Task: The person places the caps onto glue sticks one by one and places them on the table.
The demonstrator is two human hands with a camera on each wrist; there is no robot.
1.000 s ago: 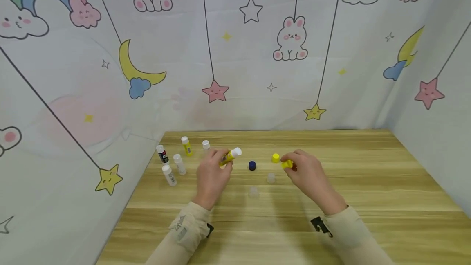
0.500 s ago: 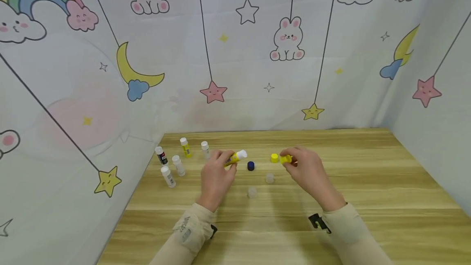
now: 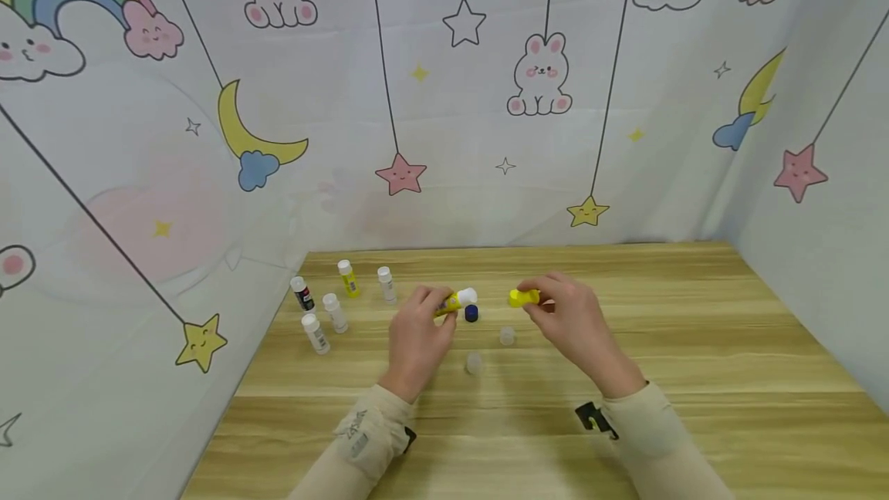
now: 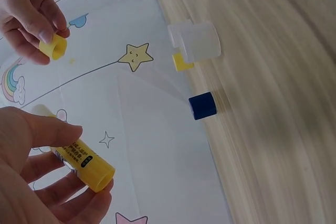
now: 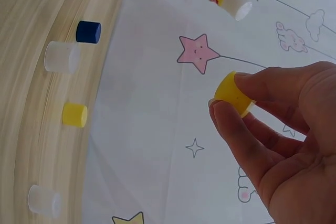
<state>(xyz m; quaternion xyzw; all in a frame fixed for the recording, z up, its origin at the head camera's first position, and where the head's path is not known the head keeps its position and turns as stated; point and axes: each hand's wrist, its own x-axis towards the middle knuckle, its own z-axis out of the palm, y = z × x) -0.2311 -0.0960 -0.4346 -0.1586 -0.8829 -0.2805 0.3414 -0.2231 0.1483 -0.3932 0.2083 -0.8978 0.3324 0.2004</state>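
My left hand (image 3: 422,334) grips a yellow glue stick (image 4: 84,161) by its labelled barrel, held tilted above the table. Its bare white end (image 5: 239,6) points right, toward the other hand. Between thumb and fingertips, my right hand (image 3: 572,319) pinches a yellow cap (image 5: 234,95), its hollow side showing in the left wrist view. A gap separates the held cap from the stick. A second yellow cap (image 5: 75,115) stands on the table and overlaps the held one in the head view. Just below the stick's white end is a dark blue cap (image 3: 471,313).
Translucent caps (image 3: 507,336) (image 3: 474,363) stand on the wooden table (image 3: 694,361) between the forearms. At the back left, several uncapped glue sticks stand upright: a black one (image 3: 302,294), a yellow one (image 3: 348,278) and white ones (image 3: 335,314). A patterned cloth (image 3: 444,122) hangs behind.
The left hand has moved right with the glue stick. The right hand has moved left and slightly up with the yellow cap, narrowing the gap between them.
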